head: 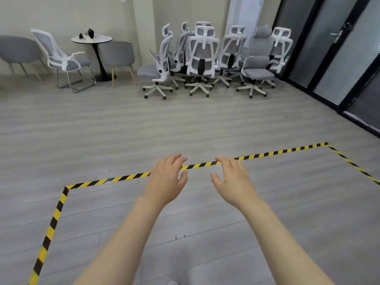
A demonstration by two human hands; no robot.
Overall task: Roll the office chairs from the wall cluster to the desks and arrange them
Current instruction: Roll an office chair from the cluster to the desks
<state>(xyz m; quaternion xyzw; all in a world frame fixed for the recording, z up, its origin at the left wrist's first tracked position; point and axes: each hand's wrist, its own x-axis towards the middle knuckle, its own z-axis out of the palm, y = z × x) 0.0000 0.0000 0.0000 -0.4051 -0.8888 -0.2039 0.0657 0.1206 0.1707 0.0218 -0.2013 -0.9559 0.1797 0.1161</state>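
A grey wood-plank floor is filling most of the frame, and a rectangle of yellow-and-black hazard tape is running across its lower half, from the lower left up to the right edge.

Against the pale wall in the upper centre, the cluster of white-framed office chairs is standing packed together on five-star caster bases, well apart from the person. Most have mesh backs and headrests; the one at the front right is a grey upholstered office chair with white arms, facing the camera. Dark glass doors are lining the upper right.

In the upper left, a small round pedestal table is carrying a few dark objects too small to identify. Around it are standing two grey shell chairs and a white sled-base visitor chair.

No desks are showing anywhere in view.

In the lower centre, two bare forearms are reaching forward. The left hand and the right hand are hovering side by side above the tape line, palms down, fingers loosely spread, gripping nothing.

By the look of it, the task is sitting at its opening step: approaching the cluster, no chair taken. The next move probably calls for crossing the bare floor, taking a front-row chair by its backrest and drawing it clear without snagging neighbouring bases.
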